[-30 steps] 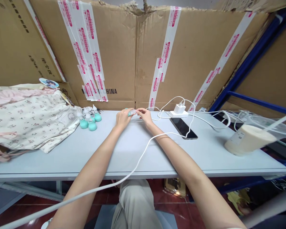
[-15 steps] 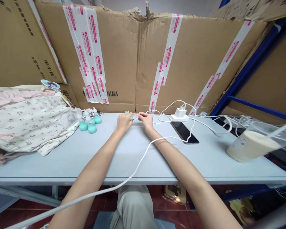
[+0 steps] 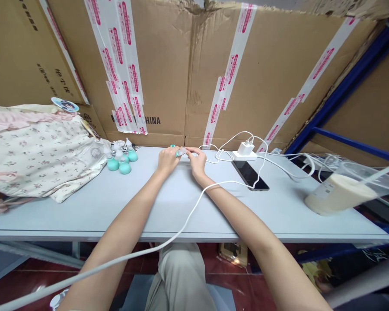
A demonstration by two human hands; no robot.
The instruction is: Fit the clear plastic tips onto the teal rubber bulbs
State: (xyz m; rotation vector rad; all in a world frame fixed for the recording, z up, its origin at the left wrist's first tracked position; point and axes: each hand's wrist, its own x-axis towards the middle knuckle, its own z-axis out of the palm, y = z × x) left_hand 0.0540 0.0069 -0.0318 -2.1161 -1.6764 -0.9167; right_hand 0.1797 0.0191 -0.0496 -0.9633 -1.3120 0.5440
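My left hand [image 3: 166, 159] and my right hand [image 3: 196, 160] meet at the far middle of the pale table [image 3: 123, 207]. Between them they hold a small teal bulb with a clear tip [image 3: 179, 151]. My left fingers wrap round its teal end, and my right fingertips pinch the clear tip. Both forearms stretch out over the table. A white cable [image 3: 181, 224] crosses over my right forearm and runs down toward me.
Several more teal bulbs with clear tips [image 3: 121, 160] stand at the back left beside a floral cloth bag [image 3: 39, 151]. A black phone [image 3: 249, 175], a white charger [image 3: 245, 149] with cables and a plastic cup of milky drink [image 3: 340, 190] lie to the right. Taped cardboard walls [image 3: 188, 69] close the back.
My hands stay together on the small bulb, with the right fingers shifting slightly along its tip. The view has tilted a little.
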